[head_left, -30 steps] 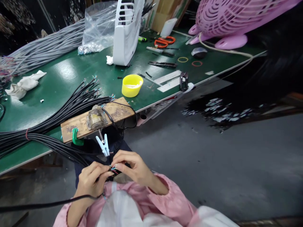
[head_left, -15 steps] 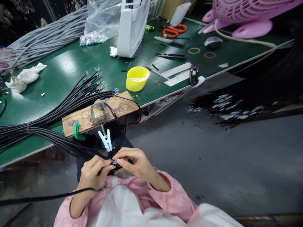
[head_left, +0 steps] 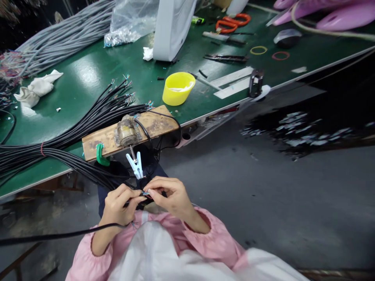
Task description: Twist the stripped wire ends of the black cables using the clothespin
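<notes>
My left hand pinches a black cable close to its stripped end, thumb against forefinger. My right hand is closed on the thin coloured wires that come out of that end; the fingertips nearly meet and partly hide them. Just beyond the fingers, a light blue clothespin hangs on the shaft of a small motor mounted on a wooden board. Another black cable runs in from the left, passing under my left wrist.
A tied bundle of black cables lies over the table edge, left of the board. A green clamp grips the board. Behind stand a yellow cup, orange-handled scissors, pliers and grey cables.
The view has shifted, so the table things appear further right and higher. Both hands keep their pinch on the cable end and its wires, with only slight finger movement.
</notes>
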Action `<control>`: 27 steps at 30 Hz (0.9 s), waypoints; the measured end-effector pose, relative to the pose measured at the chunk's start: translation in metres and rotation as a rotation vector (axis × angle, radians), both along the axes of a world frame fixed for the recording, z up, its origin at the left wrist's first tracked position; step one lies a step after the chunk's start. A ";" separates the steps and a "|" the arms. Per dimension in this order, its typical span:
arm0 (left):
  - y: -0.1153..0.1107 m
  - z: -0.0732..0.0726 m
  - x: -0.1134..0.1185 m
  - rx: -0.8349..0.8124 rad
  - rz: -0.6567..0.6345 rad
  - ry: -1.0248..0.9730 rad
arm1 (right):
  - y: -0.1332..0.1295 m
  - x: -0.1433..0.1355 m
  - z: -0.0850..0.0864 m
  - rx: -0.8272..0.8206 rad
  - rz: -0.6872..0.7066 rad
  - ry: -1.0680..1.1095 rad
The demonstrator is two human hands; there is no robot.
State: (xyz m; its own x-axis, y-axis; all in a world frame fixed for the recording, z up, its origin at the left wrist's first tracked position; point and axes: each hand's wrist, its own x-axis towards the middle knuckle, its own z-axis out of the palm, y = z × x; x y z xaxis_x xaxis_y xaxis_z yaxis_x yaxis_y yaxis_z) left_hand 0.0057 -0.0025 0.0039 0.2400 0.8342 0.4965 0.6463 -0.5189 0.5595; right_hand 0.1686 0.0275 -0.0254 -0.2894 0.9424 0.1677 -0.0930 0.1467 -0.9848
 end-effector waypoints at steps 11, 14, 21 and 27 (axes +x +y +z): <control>-0.006 -0.003 -0.002 -0.021 0.027 -0.083 | 0.002 -0.002 -0.002 0.097 -0.012 -0.025; -0.006 -0.002 -0.005 -0.021 -0.004 -0.071 | 0.003 0.000 -0.003 0.050 0.053 0.018; -0.006 0.000 -0.002 0.022 0.008 -0.101 | 0.001 0.003 0.007 0.063 0.193 0.094; -0.012 -0.006 0.004 -0.094 0.158 -0.112 | -0.003 0.001 0.011 0.098 0.087 -0.038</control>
